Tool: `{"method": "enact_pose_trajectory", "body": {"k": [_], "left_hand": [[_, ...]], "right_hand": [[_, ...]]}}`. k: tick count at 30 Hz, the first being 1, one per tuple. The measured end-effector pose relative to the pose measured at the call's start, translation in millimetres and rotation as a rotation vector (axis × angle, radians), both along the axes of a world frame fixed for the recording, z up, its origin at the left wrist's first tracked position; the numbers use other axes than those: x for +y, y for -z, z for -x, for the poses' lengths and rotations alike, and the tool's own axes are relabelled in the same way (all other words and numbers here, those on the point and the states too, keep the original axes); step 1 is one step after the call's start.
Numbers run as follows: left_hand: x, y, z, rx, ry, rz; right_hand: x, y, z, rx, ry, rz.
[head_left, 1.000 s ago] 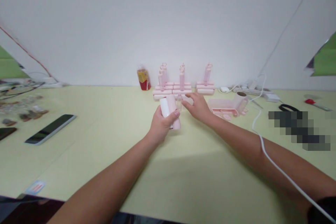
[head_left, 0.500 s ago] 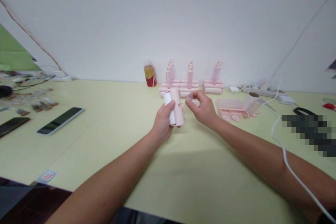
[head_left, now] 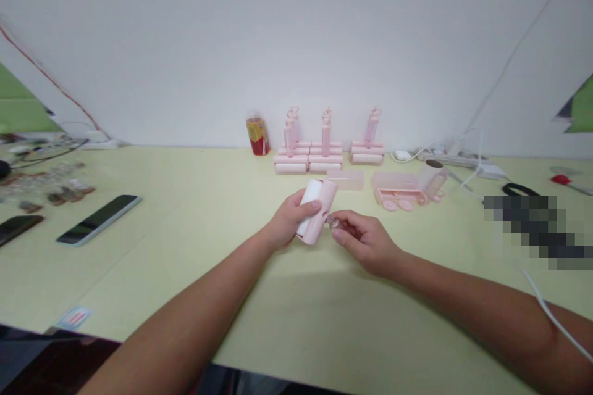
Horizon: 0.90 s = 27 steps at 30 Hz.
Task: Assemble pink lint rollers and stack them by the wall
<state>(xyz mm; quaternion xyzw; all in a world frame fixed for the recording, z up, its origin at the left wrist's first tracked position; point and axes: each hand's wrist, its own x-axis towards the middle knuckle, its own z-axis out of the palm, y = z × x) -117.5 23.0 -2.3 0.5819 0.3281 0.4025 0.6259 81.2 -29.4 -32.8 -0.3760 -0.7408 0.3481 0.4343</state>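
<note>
My left hand (head_left: 290, 219) is wrapped round a pink lint roller (head_left: 324, 207) with a white roll in it, held tilted above the table. At the roller's right side, the fingertips of my right hand (head_left: 365, 241) pinch a small clear pinkish piece (head_left: 332, 221). That piece is close to the notch in the pink casing; whether it touches cannot be made out. Most of it is hidden by my fingers. Behind the roller lies a translucent pink cover (head_left: 349, 180).
Several finished-looking pink lint rollers (head_left: 325, 160) with upright handles stand by the wall, beside a red and yellow packet (head_left: 257, 136). An open pink case (head_left: 398, 184) and a white roll (head_left: 430, 174) are to the right. Phones (head_left: 99, 220) lie left; a white cable (head_left: 551, 308) crosses my right forearm.
Both hands have come lower and nearer. The lint roller has tilted more, and my right hand has brought the small clear piece to its side. The view has shifted slightly right.
</note>
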Motion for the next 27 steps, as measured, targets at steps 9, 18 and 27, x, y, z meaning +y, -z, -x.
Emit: {"method": "enact_pose_trajectory", "body": {"k": [9, 18, 27], "left_hand": [[3.8, -2.2, 6.0, 0.233, 0.043, -0.167], [5.9, -1.1, 7.0, 0.380, -0.027, -0.282], [7.1, 1.2, 4.8, 0.506, -0.080, -0.373]], "right_hand": [[5.9, 9.4, -0.2, -0.097, 0.014, 0.026], [4.5, 4.3, 2.9, -0.202, 0.034, 0.061], [5.4, 2.2, 4.6, -0.256, 0.078, 0.055]]}}
